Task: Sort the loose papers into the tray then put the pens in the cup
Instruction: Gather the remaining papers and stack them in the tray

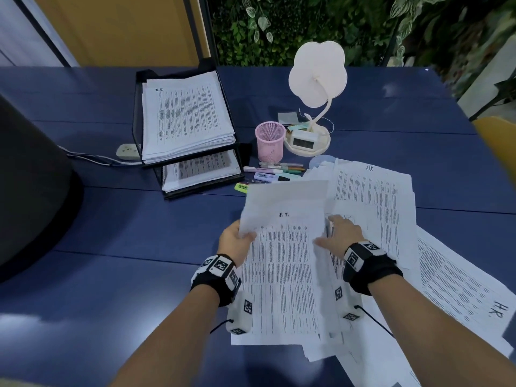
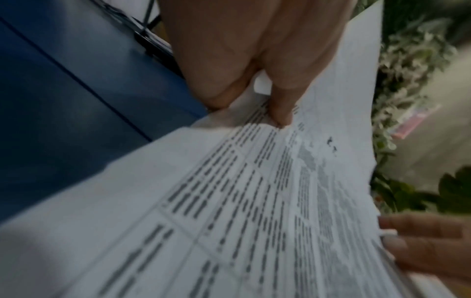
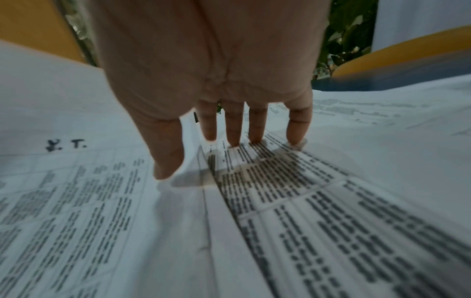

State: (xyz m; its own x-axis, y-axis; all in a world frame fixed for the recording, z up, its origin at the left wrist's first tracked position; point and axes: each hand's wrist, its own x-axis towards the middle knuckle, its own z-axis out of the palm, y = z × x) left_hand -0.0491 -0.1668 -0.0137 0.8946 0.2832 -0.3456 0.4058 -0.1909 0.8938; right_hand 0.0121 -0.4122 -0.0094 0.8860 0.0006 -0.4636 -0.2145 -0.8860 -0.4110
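My left hand (image 1: 237, 238) pinches the left edge of a printed sheet marked "I.T." (image 1: 282, 263), thumb on top (image 2: 280, 113), lifting its far end off the pile. My right hand (image 1: 339, 233) lies flat with straight fingers (image 3: 234, 129) on the loose papers (image 1: 391, 219) beside that sheet's right edge. More sheets marked "HR" spread to the right. The black two-tier tray (image 1: 138, 113) stands at the back left with stacks on both levels. An empty pink mesh cup (image 1: 269, 141) stands behind several pens and markers (image 1: 276, 170) lying on the blue table.
A white flower-shaped lamp with a small clock (image 1: 307, 135) stands right of the cup. A power strip (image 1: 127, 151) with its cable lies left of the tray. A dark rounded object (image 1: 30, 191) fills the left edge. A yellow chair (image 1: 499, 141) is at the right.
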